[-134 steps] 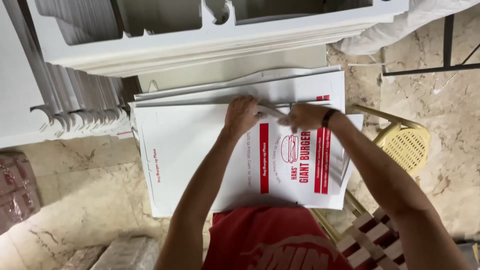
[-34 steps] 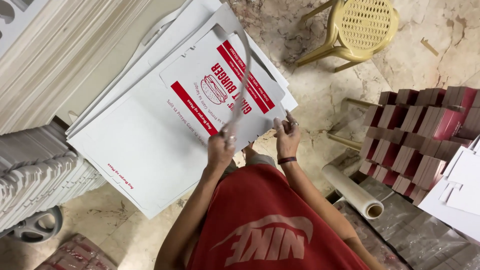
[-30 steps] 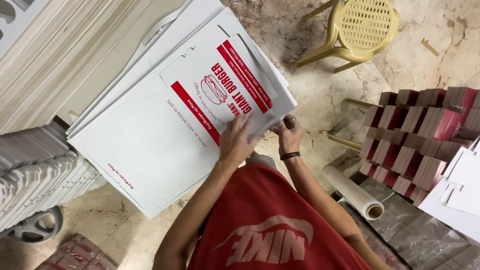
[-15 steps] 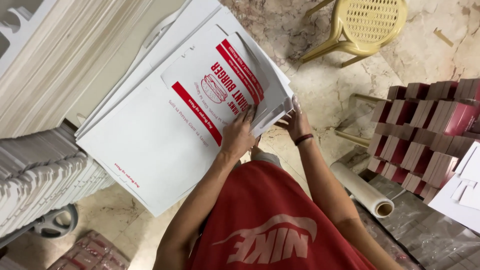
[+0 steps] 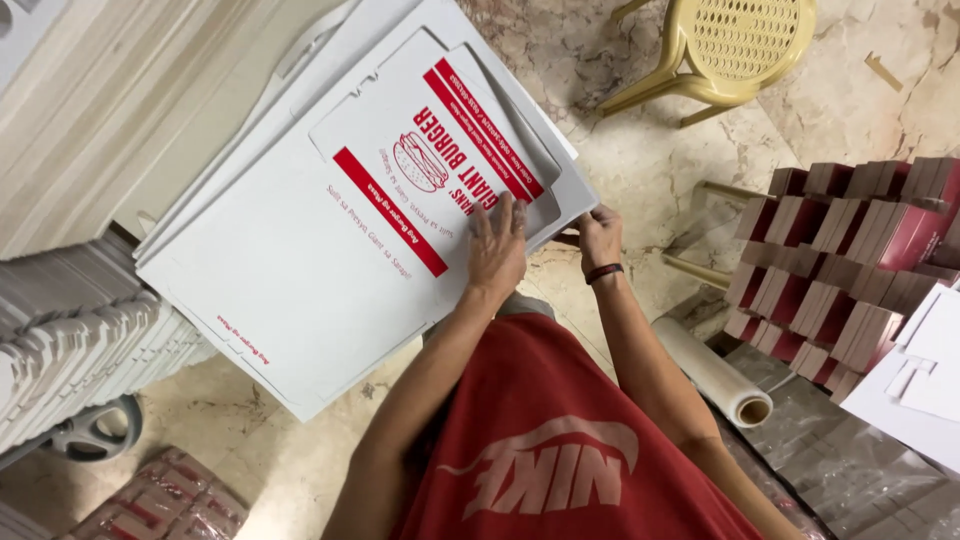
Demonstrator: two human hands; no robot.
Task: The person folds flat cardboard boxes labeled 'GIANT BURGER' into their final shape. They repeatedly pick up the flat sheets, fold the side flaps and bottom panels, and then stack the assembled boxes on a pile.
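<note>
Pressing flat now, left hand [image 5: 497,252] on printed carton sheet [image 5: 430,165]; right hand [image 5: 600,235] moved to its edge

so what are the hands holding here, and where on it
The right hand grips the near right edge of the printed flat cardboard sheet on top of the stack. The left hand lies flat on its face, pressing rather than gripping.

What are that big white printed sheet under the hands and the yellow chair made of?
The sheet looks like matte white cardboard: thin, flat, die-cut edges, red print. The left hand lies flat on it; the right hand holds its edge. The chair seems moulded glossy plastic with a perforated seat.
</note>
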